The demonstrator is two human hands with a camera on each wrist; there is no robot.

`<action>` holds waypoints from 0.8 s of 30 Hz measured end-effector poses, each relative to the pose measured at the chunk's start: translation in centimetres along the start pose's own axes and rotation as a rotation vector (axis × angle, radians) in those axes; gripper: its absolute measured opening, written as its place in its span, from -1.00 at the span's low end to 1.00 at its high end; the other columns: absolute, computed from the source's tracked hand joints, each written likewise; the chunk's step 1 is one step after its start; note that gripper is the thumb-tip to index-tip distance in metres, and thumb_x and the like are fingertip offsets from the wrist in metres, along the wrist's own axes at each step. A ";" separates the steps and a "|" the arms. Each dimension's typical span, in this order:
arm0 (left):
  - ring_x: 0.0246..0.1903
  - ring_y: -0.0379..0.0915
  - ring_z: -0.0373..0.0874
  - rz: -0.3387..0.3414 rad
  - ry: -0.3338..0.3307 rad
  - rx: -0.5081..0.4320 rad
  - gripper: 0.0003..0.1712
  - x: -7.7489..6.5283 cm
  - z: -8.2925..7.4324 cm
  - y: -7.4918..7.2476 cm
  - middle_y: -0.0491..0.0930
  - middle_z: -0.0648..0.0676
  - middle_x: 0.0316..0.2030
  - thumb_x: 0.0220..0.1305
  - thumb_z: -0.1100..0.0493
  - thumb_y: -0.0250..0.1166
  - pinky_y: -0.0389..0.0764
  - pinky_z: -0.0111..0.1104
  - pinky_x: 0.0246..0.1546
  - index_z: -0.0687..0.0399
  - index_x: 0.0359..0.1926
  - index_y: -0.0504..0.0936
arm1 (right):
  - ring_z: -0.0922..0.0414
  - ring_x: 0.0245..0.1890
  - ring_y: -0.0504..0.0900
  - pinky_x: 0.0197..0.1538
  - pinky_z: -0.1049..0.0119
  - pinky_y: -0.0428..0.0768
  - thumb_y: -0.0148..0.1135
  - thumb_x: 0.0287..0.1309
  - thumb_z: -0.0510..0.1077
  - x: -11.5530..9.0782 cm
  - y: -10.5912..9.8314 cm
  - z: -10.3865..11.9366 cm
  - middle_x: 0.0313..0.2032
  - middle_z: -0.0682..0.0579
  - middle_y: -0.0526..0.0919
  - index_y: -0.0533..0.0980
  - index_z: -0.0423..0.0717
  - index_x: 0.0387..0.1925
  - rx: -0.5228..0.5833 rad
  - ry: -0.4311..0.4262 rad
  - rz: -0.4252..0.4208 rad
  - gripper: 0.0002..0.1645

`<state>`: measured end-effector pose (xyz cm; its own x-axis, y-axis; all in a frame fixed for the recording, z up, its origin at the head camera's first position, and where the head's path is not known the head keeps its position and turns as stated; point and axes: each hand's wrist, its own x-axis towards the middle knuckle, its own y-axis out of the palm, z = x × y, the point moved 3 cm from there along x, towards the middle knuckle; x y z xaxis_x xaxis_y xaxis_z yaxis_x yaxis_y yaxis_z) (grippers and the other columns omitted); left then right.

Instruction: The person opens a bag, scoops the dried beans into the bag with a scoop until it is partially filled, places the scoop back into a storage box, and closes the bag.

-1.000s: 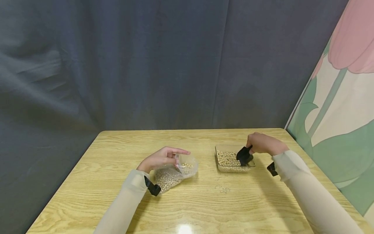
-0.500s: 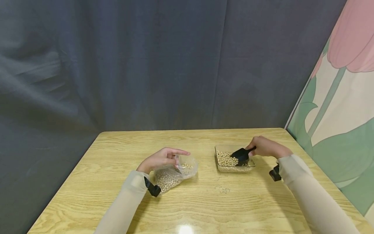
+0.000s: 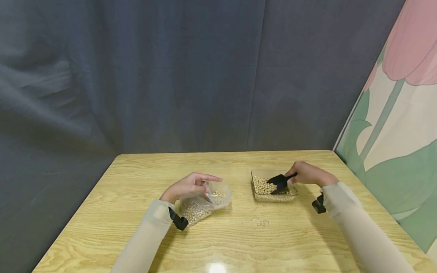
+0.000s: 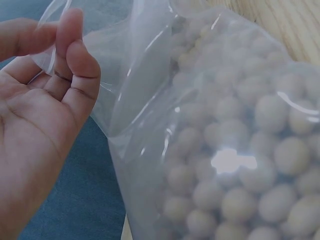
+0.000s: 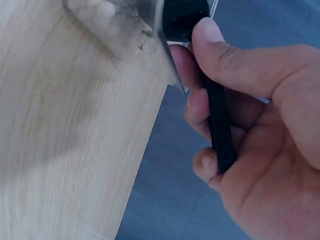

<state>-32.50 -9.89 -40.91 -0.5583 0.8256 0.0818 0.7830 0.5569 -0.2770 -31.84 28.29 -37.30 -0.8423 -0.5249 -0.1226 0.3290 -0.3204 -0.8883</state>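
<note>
My left hand [image 3: 187, 185] pinches the rim of a clear plastic bag [image 3: 196, 209] between thumb and fingers, its mouth held agape toward the right. Pale round beans [image 4: 240, 200] fill the bag's lower part. On the right, my right hand [image 3: 307, 173] grips the handle of a black scoop [image 3: 280, 182], fingers curled round it in the right wrist view. The scoop's blade dips among the soybeans [image 3: 262, 185] in a clear rectangular container [image 3: 273, 198]. How many beans the scoop holds cannot be made out.
Both stand on a light wooden table [image 3: 232, 246], the bag left of the container with a gap between them. Faint marks [image 3: 260, 221] show on the tabletop. A dark curtain [image 3: 191, 76] hangs behind, and a floral panel [image 3: 403, 132] rises at the right.
The scoop has swung from steeply tilted to flatter, its blade shifting left into the beans. My right hand has lowered slightly. The left hand and bag have stayed put.
</note>
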 end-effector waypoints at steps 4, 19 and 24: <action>-0.44 0.60 -0.09 -0.006 0.003 0.005 -0.45 0.0 0.0 0.1 0.44 0.59 -0.54 0.30 0.48 0.02 0.67 -0.22 -0.18 0.31 0.32 0.36 | -0.23 -0.05 0.63 -0.10 0.05 0.66 0.25 0.16 -0.28 0.1 0.3 0.1 -0.03 -0.41 0.60 0.56 -0.47 -0.01 0.016 0.013 0.030 -0.61; -0.43 0.60 -0.14 -0.018 -0.002 0.008 -0.46 -0.2 0.1 -0.1 0.42 0.61 -0.53 0.31 0.46 0.03 0.67 -0.22 -0.17 0.29 0.32 0.36 | -0.14 -0.12 0.67 -0.11 0.04 0.65 0.18 0.24 -0.23 0.6 0.9 0.3 -0.08 -0.34 0.66 0.56 -0.44 0.00 0.032 0.012 0.052 -0.62; -0.43 0.59 -0.09 -0.023 -0.010 0.009 -0.45 -0.3 0.1 -0.1 0.36 0.58 -0.60 0.31 0.45 0.03 0.66 -0.16 -0.13 0.26 0.33 0.37 | -0.12 -0.14 0.69 -0.14 0.08 0.67 0.21 0.21 -0.25 1.0 0.7 0.5 -0.07 -0.35 0.65 0.59 -0.42 -0.02 0.010 0.009 0.021 -0.64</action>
<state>-32.44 -10.23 -41.00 -0.5786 0.8118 0.0787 0.7678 0.5746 -0.2834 -32.22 27.16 -37.79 -0.8390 -0.5243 -0.1456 0.3513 -0.3175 -0.8808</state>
